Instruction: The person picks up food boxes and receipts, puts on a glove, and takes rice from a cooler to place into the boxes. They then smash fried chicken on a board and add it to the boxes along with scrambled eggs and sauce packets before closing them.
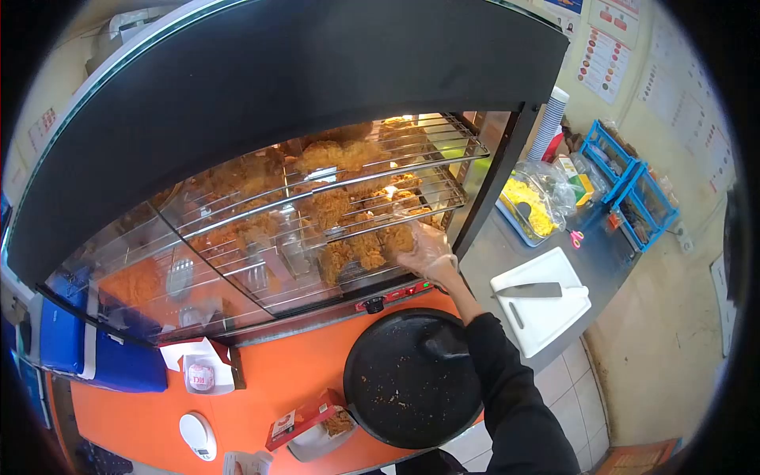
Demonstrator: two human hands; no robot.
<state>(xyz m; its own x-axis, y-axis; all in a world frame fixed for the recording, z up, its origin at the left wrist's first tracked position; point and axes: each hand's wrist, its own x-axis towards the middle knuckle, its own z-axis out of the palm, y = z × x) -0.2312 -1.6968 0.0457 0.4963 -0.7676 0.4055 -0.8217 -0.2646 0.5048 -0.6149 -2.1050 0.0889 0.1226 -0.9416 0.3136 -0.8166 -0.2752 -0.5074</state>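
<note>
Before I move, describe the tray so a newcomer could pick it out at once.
Start at the black-topped warmer, then drop to the orange counter in front. On it, towards the picture's right, sits the tray. Unlike the boxes to its left, it is round, black and dotted with crumbs.

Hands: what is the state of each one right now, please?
Left hand: not in view, so its state cannot be told.
Right hand: gloved, at the fried chicken; whether its grip is open or closed cannot be told.
</note>
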